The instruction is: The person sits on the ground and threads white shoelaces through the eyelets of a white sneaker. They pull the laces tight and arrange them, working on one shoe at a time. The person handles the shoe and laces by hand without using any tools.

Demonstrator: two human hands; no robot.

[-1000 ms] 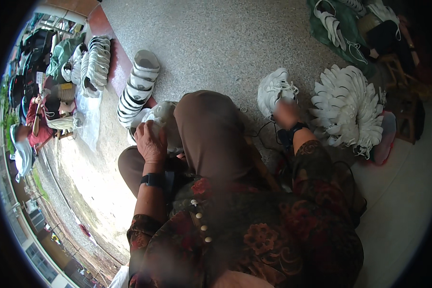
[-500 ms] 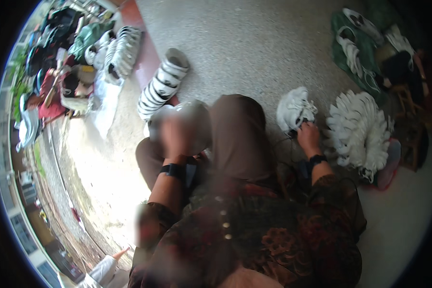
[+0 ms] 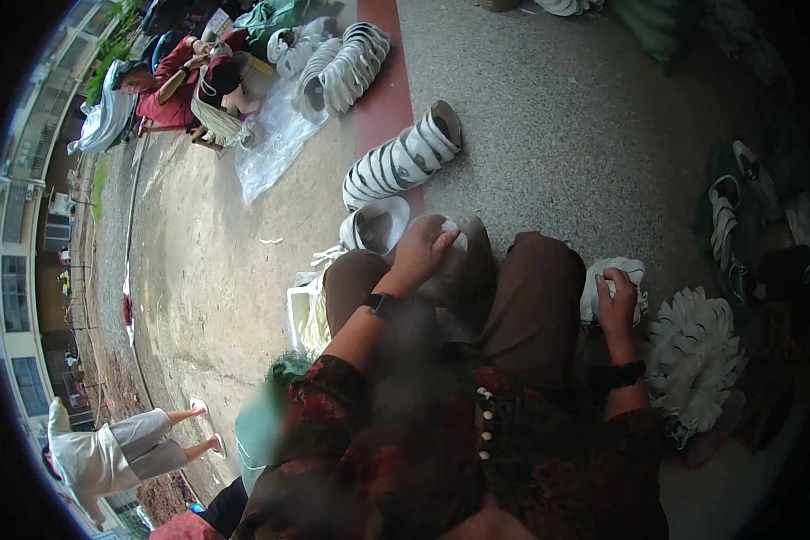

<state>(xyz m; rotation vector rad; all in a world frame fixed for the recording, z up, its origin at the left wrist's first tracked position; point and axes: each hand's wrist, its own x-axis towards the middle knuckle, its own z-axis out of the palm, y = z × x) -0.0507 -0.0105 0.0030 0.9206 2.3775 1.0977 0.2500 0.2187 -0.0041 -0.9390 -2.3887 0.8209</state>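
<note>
Around the knees (image 3: 538, 270) — left hand (image 3: 420, 250) slanting inward, right hand (image 3: 617, 309) over white upper (image 3: 592, 292), fingers (image 3: 623, 285) curled — grip unclear

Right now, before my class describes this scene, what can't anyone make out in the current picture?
Head view: the full shape of the white piece; the left hand covers part.
Head view: the part of the white bundle under the right hand; that hand hides it.
Head view: the right side of the white box; the left leg blocks it.
Head view: the top of the green sack; cut off by the upper edge.
</note>
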